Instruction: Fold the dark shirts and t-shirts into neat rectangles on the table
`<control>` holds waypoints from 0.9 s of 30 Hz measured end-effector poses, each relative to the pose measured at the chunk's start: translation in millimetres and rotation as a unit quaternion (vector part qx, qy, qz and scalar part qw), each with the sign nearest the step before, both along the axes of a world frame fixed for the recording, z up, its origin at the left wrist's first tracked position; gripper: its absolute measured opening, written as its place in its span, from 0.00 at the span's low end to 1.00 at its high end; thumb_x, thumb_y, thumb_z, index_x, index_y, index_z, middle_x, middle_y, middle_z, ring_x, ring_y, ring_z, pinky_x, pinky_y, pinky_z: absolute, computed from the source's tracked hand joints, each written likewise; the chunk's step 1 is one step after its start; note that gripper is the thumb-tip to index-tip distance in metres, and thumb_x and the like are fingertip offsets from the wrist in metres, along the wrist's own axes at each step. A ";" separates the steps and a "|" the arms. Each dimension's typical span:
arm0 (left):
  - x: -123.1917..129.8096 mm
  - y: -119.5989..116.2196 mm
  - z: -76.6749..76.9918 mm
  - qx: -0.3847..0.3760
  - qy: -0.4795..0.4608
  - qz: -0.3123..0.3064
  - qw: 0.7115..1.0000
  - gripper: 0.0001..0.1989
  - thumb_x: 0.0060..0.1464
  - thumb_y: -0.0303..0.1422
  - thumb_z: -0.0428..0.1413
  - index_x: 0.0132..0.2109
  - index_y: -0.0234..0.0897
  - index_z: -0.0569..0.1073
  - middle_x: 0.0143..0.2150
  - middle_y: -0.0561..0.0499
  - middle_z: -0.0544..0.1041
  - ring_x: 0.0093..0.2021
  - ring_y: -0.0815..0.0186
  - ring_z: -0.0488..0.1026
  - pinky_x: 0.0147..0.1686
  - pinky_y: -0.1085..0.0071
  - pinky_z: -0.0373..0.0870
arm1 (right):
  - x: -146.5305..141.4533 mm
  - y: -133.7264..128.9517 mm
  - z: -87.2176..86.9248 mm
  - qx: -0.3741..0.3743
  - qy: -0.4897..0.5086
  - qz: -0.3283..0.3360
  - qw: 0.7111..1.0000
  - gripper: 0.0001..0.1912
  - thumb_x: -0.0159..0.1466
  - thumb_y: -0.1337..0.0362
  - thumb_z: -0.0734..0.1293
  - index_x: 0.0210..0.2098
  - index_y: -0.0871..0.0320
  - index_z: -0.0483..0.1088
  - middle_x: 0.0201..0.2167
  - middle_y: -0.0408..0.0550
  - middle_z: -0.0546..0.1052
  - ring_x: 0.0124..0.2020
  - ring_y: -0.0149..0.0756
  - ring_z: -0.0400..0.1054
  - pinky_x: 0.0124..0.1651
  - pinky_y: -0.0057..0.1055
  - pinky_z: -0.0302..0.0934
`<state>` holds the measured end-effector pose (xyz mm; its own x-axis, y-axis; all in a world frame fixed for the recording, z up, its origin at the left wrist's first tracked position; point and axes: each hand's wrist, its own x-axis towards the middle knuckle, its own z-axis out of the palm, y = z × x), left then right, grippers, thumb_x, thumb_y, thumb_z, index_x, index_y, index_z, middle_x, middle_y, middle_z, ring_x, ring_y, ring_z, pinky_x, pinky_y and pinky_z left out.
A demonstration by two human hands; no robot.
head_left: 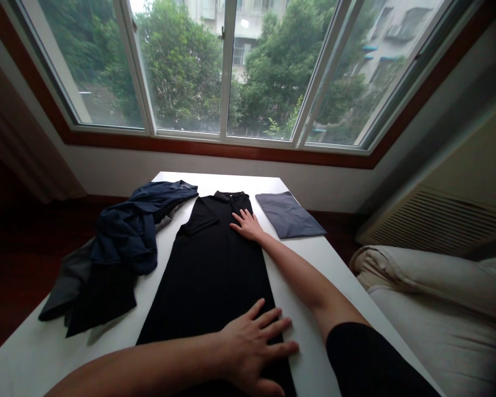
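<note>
Head view: black shirt (215, 270) laid out lengthwise on the tabletop (33, 358), collar (231, 196) at the far end, near end running past the lower frame edge. Judged to be at the smoothing or squaring step, with nothing lifted clear. Right hand (248, 223): open, palm down, fingers parted, resting on the upper part of the shirt by its right edge, a little below the collar. Left hand (258, 350): open, fingers widely spread, over the lower part of the shirt, fingertips reaching past its right edge. Full contact under that palm not possible to confirm. No grip found in either of the hands. Sleeve (199, 218) on the left side of the shirt, apparently lying partly across the body. Left of the shirt: rumpled pile (128, 231) of dark clothes. Right of the shirt, toward its far end and apart from it: grey cloth (289, 215), flat and neatly folded. For the next move, in judgement: flat palms, light even pressure, right edge of the shirt kept straight, collar left undisturbed.
</note>
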<state>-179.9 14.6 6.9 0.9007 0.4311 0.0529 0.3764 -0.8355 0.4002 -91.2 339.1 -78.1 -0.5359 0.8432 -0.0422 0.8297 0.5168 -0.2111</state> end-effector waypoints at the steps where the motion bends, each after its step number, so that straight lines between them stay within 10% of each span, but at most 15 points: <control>1: 2.5 -4.2 -1.0 0.007 0.000 -0.006 1.000 0.39 0.69 0.56 0.44 0.77 0.41 0.51 0.79 0.40 0.46 0.78 0.46 0.43 0.72 0.40 0.45 | 0.5 4.3 0.9 -0.003 0.001 -0.001 1.000 0.38 0.73 0.35 0.52 0.76 0.44 0.49 0.78 0.50 0.44 0.78 0.49 0.32 0.75 0.51 0.31; 8: -6.2 -8.0 4.8 0.025 -0.034 -0.018 0.999 0.35 0.70 0.52 0.45 0.76 0.44 0.54 0.78 0.44 0.52 0.77 0.49 0.50 0.72 0.44 0.49 | 9.9 15.3 23.2 0.023 0.035 -0.094 0.995 0.31 0.77 0.45 0.53 0.73 0.52 0.58 0.75 0.56 0.54 0.76 0.49 0.43 0.73 0.48 0.40; 12: -67.9 62.8 1.7 0.050 -0.093 0.213 0.971 0.25 0.69 0.43 0.51 0.69 0.45 0.67 0.71 0.45 0.66 0.70 0.54 0.63 0.71 0.53 0.56 | 4.5 -13.5 39.9 0.111 0.075 -0.108 0.985 0.25 0.77 0.54 0.55 0.65 0.59 0.69 0.64 0.61 0.70 0.67 0.48 0.59 0.68 0.40 0.50; 15: -139.5 134.0 -10.2 0.078 -0.113 0.450 0.882 0.17 0.69 0.36 0.50 0.58 0.39 0.76 0.61 0.43 0.73 0.62 0.57 0.69 0.66 0.62 0.62 | -14.0 -59.7 49.8 0.112 0.095 -0.001 0.989 0.18 0.76 0.57 0.58 0.52 0.58 0.77 0.51 0.58 0.78 0.55 0.45 0.69 0.61 0.36 0.58; 19: -218.4 206.8 -28.4 0.034 -0.020 0.607 0.794 0.17 0.66 0.34 0.52 0.57 0.34 0.77 0.60 0.40 0.73 0.61 0.54 0.69 0.65 0.62 0.61 | -53.4 -148.7 60.2 0.031 0.130 0.287 0.949 0.12 0.74 0.58 0.63 0.45 0.55 0.78 0.42 0.49 0.81 0.44 0.37 0.74 0.50 0.31 0.64; 23: -249.2 249.6 -39.1 -0.038 0.001 0.657 0.753 0.26 0.62 0.35 0.57 0.64 0.31 0.70 0.60 0.39 0.75 0.60 0.53 0.70 0.62 0.64 0.63 | -96.7 -239.8 63.1 0.017 0.139 0.465 0.874 0.14 0.74 0.53 0.62 0.49 0.51 0.76 0.42 0.46 0.82 0.43 0.38 0.75 0.41 0.31 0.66; 27: -250.7 284.3 -47.6 -0.063 -0.030 0.646 0.760 0.28 0.63 0.36 0.56 0.68 0.33 0.67 0.55 0.42 0.79 0.56 0.55 0.75 0.57 0.67 0.67 | -126.1 -292.7 62.5 -0.017 0.096 0.447 0.889 0.16 0.72 0.51 0.61 0.51 0.51 0.72 0.39 0.46 0.82 0.35 0.42 0.77 0.27 0.30 0.63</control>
